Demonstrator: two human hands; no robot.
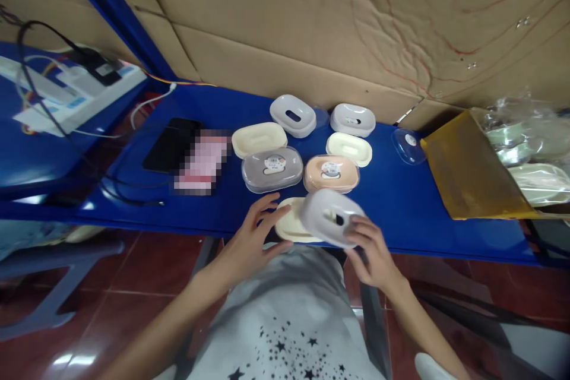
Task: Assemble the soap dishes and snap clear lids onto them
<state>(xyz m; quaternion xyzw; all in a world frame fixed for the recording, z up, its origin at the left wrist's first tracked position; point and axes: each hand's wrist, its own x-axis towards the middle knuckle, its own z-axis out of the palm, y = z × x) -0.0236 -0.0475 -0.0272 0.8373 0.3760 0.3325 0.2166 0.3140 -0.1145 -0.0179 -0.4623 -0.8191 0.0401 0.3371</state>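
At the near edge of the blue table [401, 202], the right hand [373, 252] holds a grey tray [330, 217], tilted toward the camera, its slot facing the viewer. The tray lies at 11 o'clock from the palm; the fingers [363, 231] curl over its lower right rim, thumb side beneath, so the grip is a pinch on that rim. The rest of the tray projects clear of the hand, up and left.

The left hand [252, 237] rests at the edge, fingers spread and loosely extended, not closed on anything. Its fingertips touch the left end of a cream dish [289, 225], which lies flat on the table at 3 o'clock from that hand. The grey tray overlaps the right part of the cream dish; whether the two touch cannot be told.

Beyond the hands, at 12 o'clock, stand two closed boxes with clear lids and round labels: a grey box [272, 169] and, just to its right, a peach box [331, 173]. Behind these lie two open cream dishes [259, 139], [349, 148], and farther back two more grey trays [293, 115], [352, 120]. A clear lid [408, 145] lies alone at 2 o'clock, near a yellow bag [467, 169]. Bagged stock [529, 154] sits at the far right.

At 10 o'clock lie a black phone [167, 142] and a blurred pink item [202, 163]. Cables [53, 113] run over the left shelf. Cardboard [285, 24] backs the table.
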